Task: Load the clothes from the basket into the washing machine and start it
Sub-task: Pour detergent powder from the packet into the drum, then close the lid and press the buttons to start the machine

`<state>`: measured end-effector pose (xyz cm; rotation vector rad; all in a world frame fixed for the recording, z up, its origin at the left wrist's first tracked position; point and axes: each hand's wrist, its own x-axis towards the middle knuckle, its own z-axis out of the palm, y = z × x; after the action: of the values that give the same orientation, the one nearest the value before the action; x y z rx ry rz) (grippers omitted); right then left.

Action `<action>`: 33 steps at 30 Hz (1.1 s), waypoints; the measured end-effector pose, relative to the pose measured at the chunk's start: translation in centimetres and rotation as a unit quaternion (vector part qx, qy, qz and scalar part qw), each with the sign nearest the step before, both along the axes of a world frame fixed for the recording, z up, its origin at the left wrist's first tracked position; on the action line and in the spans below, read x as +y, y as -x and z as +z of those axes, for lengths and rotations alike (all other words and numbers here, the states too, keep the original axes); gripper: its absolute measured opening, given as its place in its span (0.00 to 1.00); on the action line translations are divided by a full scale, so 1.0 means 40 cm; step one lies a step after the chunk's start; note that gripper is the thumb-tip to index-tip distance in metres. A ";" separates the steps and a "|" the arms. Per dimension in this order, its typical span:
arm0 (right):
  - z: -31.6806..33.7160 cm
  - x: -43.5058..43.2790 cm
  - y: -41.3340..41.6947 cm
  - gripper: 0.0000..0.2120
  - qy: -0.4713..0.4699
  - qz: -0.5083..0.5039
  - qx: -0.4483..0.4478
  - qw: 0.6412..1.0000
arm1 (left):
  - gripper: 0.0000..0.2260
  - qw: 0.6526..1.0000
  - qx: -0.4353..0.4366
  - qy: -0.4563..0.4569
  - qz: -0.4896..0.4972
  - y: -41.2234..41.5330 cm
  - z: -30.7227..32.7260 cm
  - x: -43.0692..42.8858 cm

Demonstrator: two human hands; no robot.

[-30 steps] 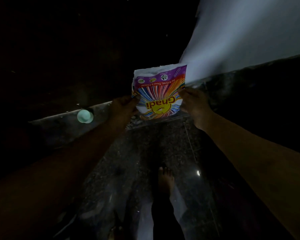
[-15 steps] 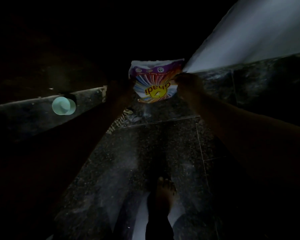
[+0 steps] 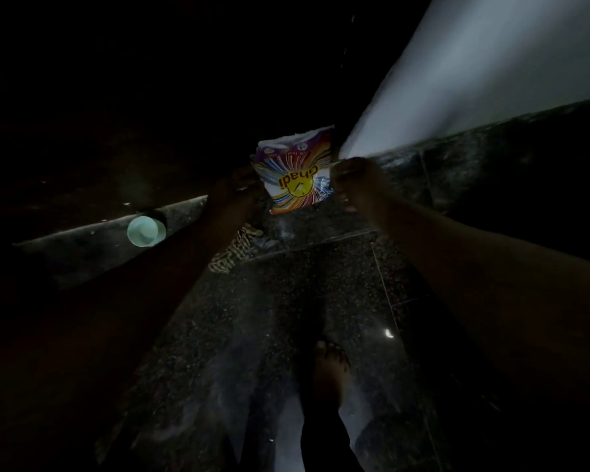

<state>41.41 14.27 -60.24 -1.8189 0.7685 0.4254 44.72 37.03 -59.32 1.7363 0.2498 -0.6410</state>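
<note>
Left hand point(image 3: 234, 190) and right hand point(image 3: 353, 180) are seen gripping the side edges of a colourful plastic detergent packet point(image 3: 295, 180), held far centre. Adding detergent is judged the step in hand. Basket and washing machine cannot be made out in the dark, and pouring into the machine is called for next.

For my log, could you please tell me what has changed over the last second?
The detergent packet has gone a little farther out from the person and now tilts slightly. Nothing was let go: the left hand and right hand still grip its sides. The pale cup stays on the ledge, the foot on the floor.
</note>
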 end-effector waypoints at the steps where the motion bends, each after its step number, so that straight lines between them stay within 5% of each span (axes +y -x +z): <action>1: 0.024 0.003 0.018 0.12 0.004 0.009 0.001 1.000 | 0.18 1.000 0.004 -0.004 0.003 0.011 0.033 -0.004; 18: 0.811 0.216 0.641 0.12 0.187 0.102 -0.068 0.975 | 0.10 0.973 -0.115 -0.019 -0.198 0.468 0.741 0.050; 33: 1.334 0.012 1.256 0.14 0.250 0.055 -0.166 0.952 | 0.09 0.923 -0.256 0.033 -0.286 0.987 1.324 -0.210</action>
<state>-8.85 14.76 -6.88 -2.3374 0.5714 -0.0207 5.24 28.63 -6.37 1.8480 -0.6603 -0.5669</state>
